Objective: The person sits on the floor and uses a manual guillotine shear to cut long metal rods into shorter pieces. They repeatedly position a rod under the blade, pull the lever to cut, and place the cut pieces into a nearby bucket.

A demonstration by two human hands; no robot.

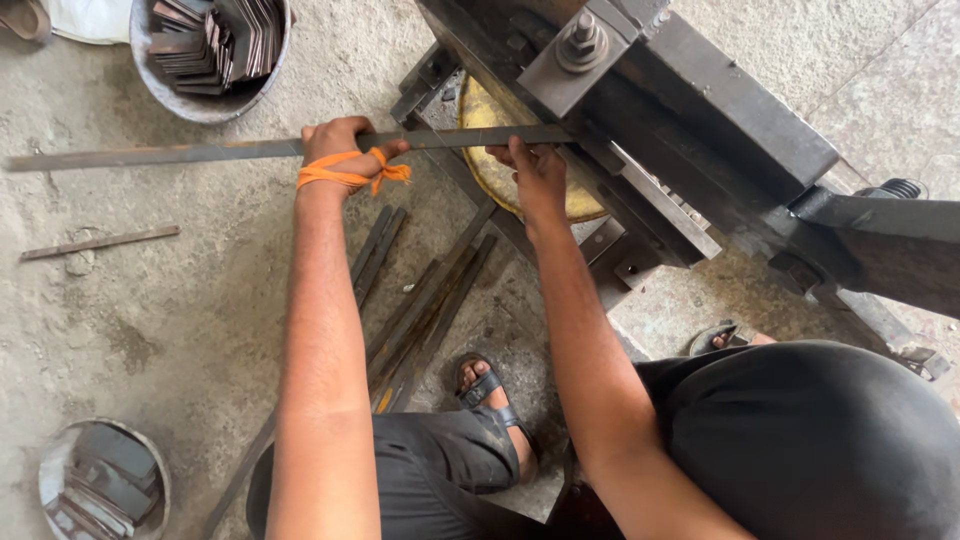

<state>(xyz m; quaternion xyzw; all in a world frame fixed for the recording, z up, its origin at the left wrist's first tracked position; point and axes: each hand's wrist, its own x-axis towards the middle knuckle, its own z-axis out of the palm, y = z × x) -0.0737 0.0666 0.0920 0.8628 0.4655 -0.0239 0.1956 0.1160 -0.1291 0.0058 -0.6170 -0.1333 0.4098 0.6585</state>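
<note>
Head view, item by item as I read it.

Containers: a round grey metal bowl [205,100] at the top left, packed with short flat dark metal pieces [215,40] standing on edge in rows. A second round pan [100,480] at the bottom left holds larger flat grey plates lying loose and overlapping.

Work piece: a long, thin, flat metal strip [180,152], dull grey with rust tints, lying level across the frame, its right end under the heavy dark steel cutting machine [690,110], which carries a large hex bolt [582,40].

Hands: my left hand [340,150], an orange band at the wrist, is curled closed around the strip mid-length. My right hand [535,170] pinches the strip from below, just beside the machine's blade.

Floor: rough, dusty concrete [150,320]; a bundle of similar long strips [420,310] lies beneath my arms, and one short bar [100,242] lies apart at the left.
</note>
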